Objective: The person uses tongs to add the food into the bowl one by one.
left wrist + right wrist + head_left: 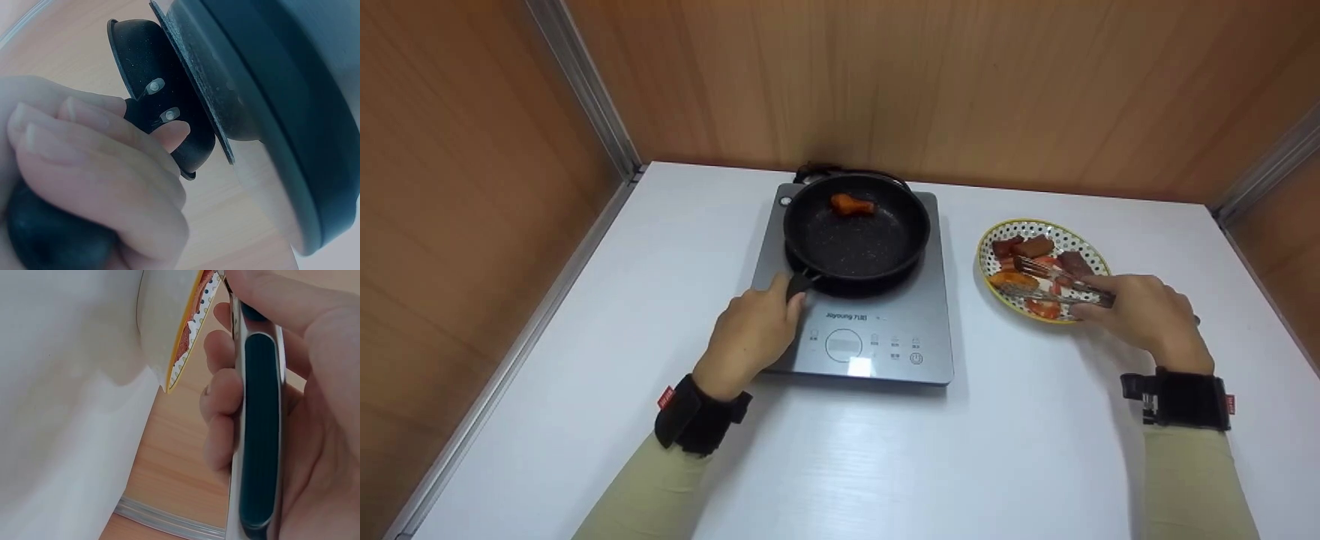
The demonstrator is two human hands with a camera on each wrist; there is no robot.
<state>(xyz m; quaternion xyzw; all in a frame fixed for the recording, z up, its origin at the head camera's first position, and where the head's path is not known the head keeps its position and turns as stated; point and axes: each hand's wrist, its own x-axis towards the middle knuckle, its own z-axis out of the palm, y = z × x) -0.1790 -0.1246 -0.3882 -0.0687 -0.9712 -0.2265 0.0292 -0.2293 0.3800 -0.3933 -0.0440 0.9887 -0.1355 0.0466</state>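
My left hand (754,330) grips the handle (799,284) of a black frying pan (856,247). An orange-brown chicken drumstick (851,205) lies in the pan, towards its far side. Over at the right, my right hand (1144,313) holds metal tongs (260,433) with dark grip inlays, fingers wrapped round them. The tongs' two arms are spread apart over a dotted, yellow-rimmed plate (1071,240). On it lie brown meat pieces (1033,246), red slices (1042,309) and an orange piece (1011,280) close to the tips. Whether the tips touch any food, I cannot tell.
The pan sits on a grey induction cooker (885,360) with touch controls along its front. Its black cable (817,171) runs behind it. Wooden panels (885,82) stand behind and beside the white table (855,457).
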